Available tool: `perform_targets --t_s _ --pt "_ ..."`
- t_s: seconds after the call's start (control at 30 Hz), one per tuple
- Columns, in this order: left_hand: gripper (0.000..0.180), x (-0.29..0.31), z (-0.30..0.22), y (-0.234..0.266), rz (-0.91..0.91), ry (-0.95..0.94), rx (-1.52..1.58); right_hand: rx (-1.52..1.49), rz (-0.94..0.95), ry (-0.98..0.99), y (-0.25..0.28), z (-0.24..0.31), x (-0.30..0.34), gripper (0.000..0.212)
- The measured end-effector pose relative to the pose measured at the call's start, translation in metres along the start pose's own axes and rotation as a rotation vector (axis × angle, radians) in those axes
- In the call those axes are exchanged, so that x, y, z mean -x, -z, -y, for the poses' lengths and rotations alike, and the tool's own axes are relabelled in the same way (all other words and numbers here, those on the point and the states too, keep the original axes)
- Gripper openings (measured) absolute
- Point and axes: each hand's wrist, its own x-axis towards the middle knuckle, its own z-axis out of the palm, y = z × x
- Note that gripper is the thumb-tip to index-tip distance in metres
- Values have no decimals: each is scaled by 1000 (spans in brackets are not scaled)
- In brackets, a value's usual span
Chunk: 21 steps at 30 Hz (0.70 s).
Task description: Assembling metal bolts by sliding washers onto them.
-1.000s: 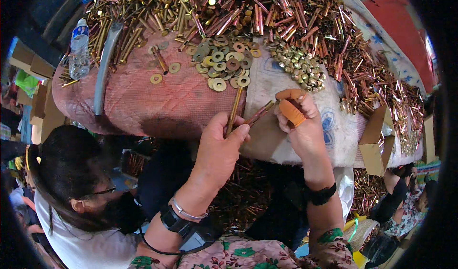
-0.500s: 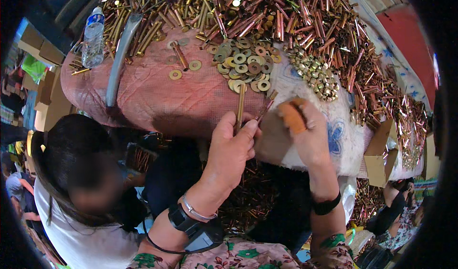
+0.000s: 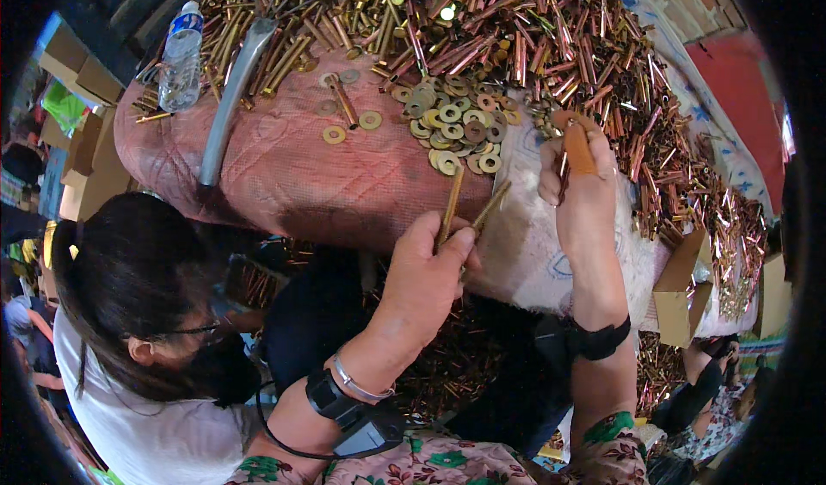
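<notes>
My left hand [image 3: 426,278] is closed round two thin brass-coloured metal tubes [image 3: 451,199], which stick up from its fingers and splay apart. They stand just in front of a heap of flat metal washers [image 3: 465,123]. My right hand [image 3: 585,162], with orange covers on some fingers, is at the pile of small shiny nuts [image 3: 540,117] on the white cloth. Its fingers are curled together, and what they hold, if anything, is hidden. Most of the nut pile lies behind this hand.
A large heap of loose metal tubes [image 3: 482,24] covers the back and right of the padded surface. At left are a clear plastic bottle [image 3: 181,63] and a grey strip [image 3: 232,98]. A person [image 3: 138,313] sits close on my left. A cardboard box [image 3: 680,291] stands at right.
My right hand has moved away from the left hand, up and right to the nuts. The left hand still grips the tubes, now slightly farther right and tilted. The person at left has turned their head.
</notes>
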Motion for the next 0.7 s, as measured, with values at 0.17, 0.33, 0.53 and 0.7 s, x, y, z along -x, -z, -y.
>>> perform_targets --t_s 0.17,0.33,0.53,0.7 --pt "3 1 -11 8 -125 -58 237 840 177 392 -31 -20 1 20" --pt "2 0 -11 12 -119 -70 297 1182 245 390 -61 -16 13 23" --pt "3 2 -14 19 -126 -80 326 1058 251 265 -58 -18 6 25" --pt "4 3 -14 18 -69 -63 306 172 357 -173 -21 -4 -5 21"
